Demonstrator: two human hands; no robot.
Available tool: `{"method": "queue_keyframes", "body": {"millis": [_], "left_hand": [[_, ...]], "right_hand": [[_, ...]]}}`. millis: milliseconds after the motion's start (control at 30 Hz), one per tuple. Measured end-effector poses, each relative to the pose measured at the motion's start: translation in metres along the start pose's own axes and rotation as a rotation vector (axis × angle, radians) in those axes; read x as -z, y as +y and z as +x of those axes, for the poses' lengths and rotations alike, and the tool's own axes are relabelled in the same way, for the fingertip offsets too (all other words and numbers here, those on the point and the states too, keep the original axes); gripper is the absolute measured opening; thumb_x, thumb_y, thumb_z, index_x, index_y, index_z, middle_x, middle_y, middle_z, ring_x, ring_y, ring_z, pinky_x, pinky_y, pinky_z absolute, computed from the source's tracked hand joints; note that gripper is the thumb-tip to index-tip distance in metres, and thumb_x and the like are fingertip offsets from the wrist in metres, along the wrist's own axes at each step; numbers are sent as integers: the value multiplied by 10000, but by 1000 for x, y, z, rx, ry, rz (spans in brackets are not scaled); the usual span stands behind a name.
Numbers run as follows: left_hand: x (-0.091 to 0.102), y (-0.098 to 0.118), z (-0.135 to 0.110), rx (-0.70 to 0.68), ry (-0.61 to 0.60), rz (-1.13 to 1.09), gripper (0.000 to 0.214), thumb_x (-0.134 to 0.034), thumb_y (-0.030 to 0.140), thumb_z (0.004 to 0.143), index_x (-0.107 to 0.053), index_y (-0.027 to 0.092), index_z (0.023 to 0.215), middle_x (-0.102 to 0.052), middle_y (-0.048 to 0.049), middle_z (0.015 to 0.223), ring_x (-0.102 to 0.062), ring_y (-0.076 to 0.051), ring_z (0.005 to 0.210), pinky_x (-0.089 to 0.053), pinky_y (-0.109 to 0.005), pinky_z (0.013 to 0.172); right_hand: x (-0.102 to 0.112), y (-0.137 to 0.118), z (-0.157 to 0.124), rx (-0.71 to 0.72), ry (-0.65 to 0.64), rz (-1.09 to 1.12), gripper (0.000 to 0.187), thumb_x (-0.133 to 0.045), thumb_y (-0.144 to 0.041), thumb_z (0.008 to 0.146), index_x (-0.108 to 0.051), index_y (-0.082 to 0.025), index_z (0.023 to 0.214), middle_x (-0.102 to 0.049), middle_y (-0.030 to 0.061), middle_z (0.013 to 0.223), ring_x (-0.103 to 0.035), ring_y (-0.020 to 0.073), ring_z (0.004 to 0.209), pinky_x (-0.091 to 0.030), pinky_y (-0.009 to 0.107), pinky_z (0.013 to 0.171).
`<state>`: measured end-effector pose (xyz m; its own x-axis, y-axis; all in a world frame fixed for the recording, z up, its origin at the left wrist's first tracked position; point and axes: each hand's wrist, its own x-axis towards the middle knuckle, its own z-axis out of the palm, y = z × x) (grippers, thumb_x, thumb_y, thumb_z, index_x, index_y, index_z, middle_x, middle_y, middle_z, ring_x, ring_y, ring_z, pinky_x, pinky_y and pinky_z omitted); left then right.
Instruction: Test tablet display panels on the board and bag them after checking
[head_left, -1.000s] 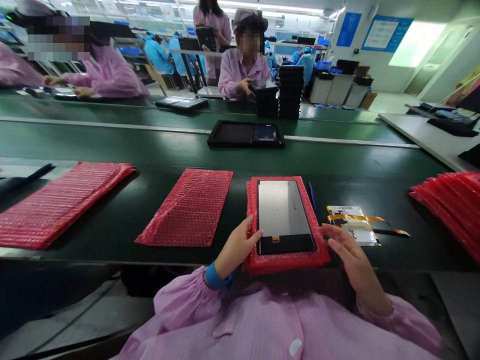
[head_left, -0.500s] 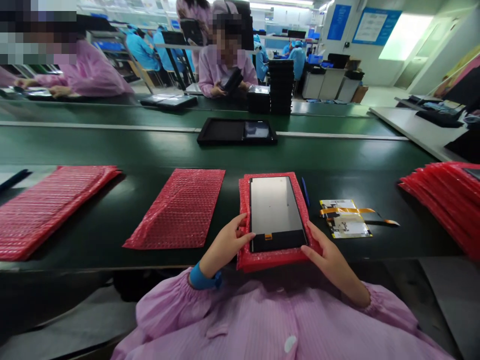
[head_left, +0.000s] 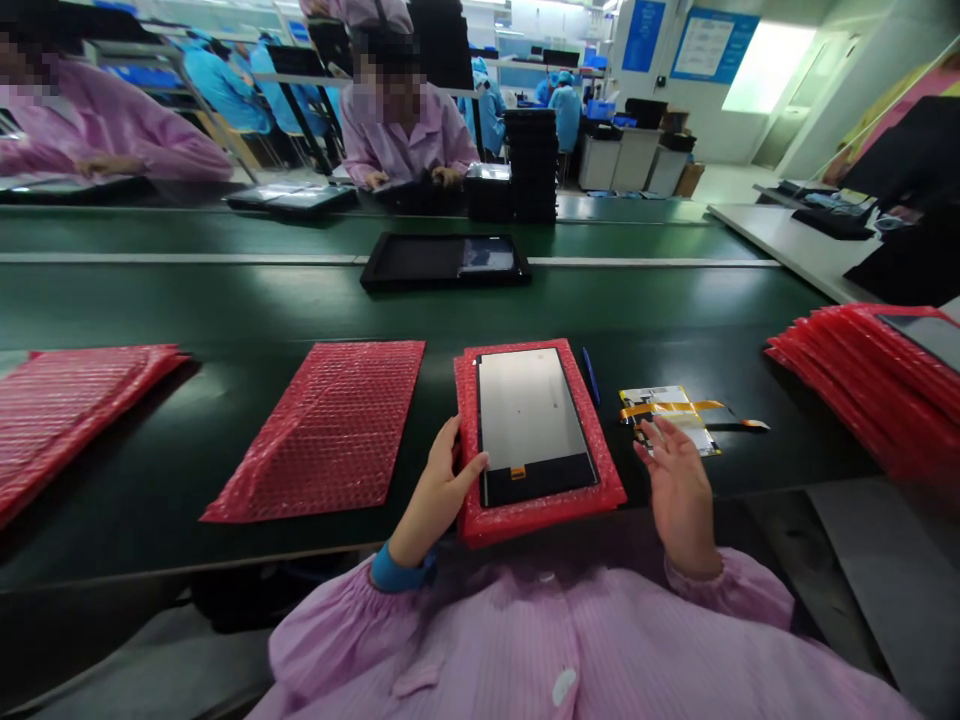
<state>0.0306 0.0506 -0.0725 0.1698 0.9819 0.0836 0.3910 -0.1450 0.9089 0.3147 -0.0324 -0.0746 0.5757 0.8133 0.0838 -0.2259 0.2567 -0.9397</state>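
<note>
In front of me a tablet-sized display panel [head_left: 531, 410], pale grey with a black lower band and a small orange tab, lies on red bubble-wrap bags [head_left: 609, 480]. My left hand [head_left: 442, 480] grips their left side, thumb at the panel's lower left edge and fingers along the bags' side. My right hand [head_left: 679, 490] is raised off the bags, fingers apart and holding nothing. It partly covers a flat silver-and-black part [head_left: 664, 395] with orange ribbon cable across it. A blue pen-like tool [head_left: 592, 376] lies between that part and the bags.
A flat red bubble-wrap bag [head_left: 322, 430] lies to the left, with more bags [head_left: 82, 400] beyond it. A thick pile of red bags [head_left: 862, 370] stands at the right. Ahead on the green table [head_left: 285, 295] is a black tray [head_left: 416, 262]. Co-workers sit opposite beside stacked black trays [head_left: 531, 165].
My right hand has let go of the bags' right side and moved right, toward the part with the ribbon cable. My left hand keeps its hold. The view has shifted slightly right.
</note>
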Motion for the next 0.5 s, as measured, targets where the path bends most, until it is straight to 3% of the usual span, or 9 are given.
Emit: {"method": "queue_keyframes", "body": {"millis": [100,233,300,400,467,500], "left_hand": [[-7,-3,5,28,-37,-22,749,-548,432,894,-307,126,1534,-314,-169,1603,-295,-274,1495,-162,-443,1263],[-9,-6,8,43,-47,-60,802,-563,450,887,-274,118,1557,-296,-171,1614,-283,-273,1502,-179,-424,1260],[-10,-3,5,36,-23,-66,813,-570,439,879,-272,102,1555,-309,-181,1606,-292,-276,1498,-193,-431,1257],[-8,11,-3,-30,111,-18,751,-580,431,881,-361,92,1514,-319,-181,1603,-234,-287,1519,-178,-444,1260],[-6,26,-10,-37,144,-98,686,-548,508,911,-455,96,1452,-438,-193,1525,-391,-305,1441,-311,-448,1206],[-4,34,-12,3,83,-193,697,-509,575,923,-484,92,1425,-531,-205,1434,-536,-308,1315,-426,-444,1118]], "right_hand": [[0,-3,21,26,32,25,461,-679,-311,833,-549,-224,1267,-439,98,1473,-537,242,1272,-535,321,894],[-15,-18,33,181,-99,-128,554,-609,-308,886,-488,-232,1422,-425,115,1499,-643,166,938,-486,229,597],[-25,-26,28,245,-291,-194,538,-578,-296,928,-477,-265,1456,-388,111,1539,-634,133,818,-477,233,557],[-40,-31,12,308,-674,-349,502,-575,-245,949,-504,-298,1443,-398,96,1540,-631,110,739,-521,251,587],[-48,-29,0,350,-899,-486,526,-577,-212,937,-499,-290,1452,-428,96,1521,-627,100,695,-541,250,584],[-51,-26,-5,381,-981,-545,542,-571,-204,934,-488,-282,1464,-438,97,1514,-633,102,692,-558,258,601]]}}
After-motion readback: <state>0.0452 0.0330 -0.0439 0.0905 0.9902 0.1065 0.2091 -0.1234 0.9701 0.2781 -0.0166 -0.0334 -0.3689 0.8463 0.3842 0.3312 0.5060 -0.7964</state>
